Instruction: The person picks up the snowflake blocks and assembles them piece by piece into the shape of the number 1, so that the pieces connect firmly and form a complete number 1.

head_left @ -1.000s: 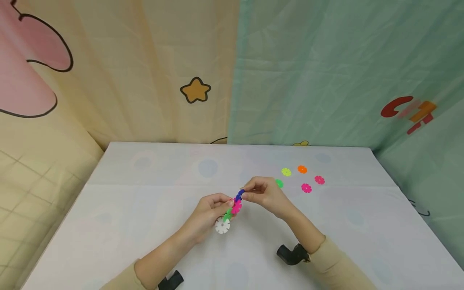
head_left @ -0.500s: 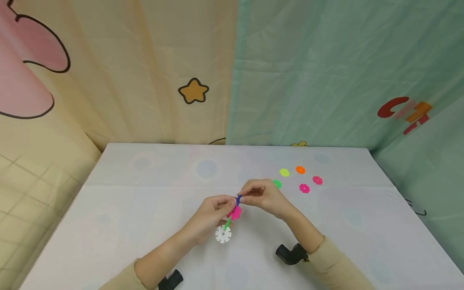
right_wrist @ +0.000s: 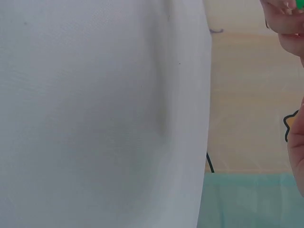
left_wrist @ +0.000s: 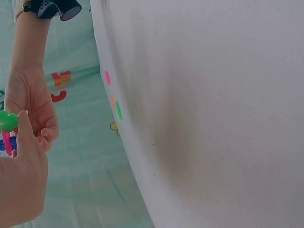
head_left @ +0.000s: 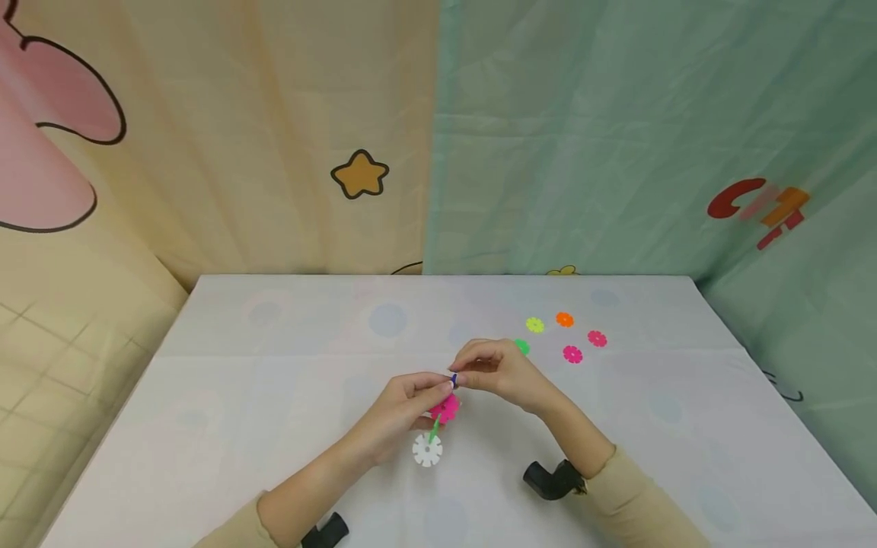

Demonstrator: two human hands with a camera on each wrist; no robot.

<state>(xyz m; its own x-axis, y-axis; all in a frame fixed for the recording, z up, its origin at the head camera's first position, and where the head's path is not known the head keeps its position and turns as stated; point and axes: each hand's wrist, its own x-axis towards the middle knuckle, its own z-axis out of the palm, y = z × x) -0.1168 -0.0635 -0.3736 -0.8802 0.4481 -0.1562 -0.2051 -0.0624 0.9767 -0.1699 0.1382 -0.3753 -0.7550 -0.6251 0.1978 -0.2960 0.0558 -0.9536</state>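
Above the middle of the table, both hands meet at a short chain of notched plastic snowflake discs. Its white disc point(head_left: 427, 450) hangs lowest, linked to a green disc point(head_left: 435, 431), seen nearly edge-on. A pink disc point(head_left: 448, 409) follows above, then a blue disc point(head_left: 454, 378), mostly covered by fingertips. My left hand point(head_left: 400, 409) pinches the chain at its upper part with thumb and fingers. From the other side, my right hand point(head_left: 502, 373) pinches the blue disc. In the left wrist view, the green disc point(left_wrist: 8, 122) shows beside the left fingers.
Loose discs lie beyond the right hand: yellow point(head_left: 535, 325), orange point(head_left: 565, 320), two pink, one nearer point(head_left: 572, 354), and a green disc point(head_left: 522, 346) partly behind the hand. The white-covered table point(head_left: 274, 365) ends at a printed curtain point(head_left: 569, 137). Black wrist mounts point(head_left: 551, 481) sit at both forearms.
The chain has swung downward, its white end now hanging lower. The blue disc has turned edge-on and gone mostly behind the fingertips as the hands came closer together. Loose discs stay in place.
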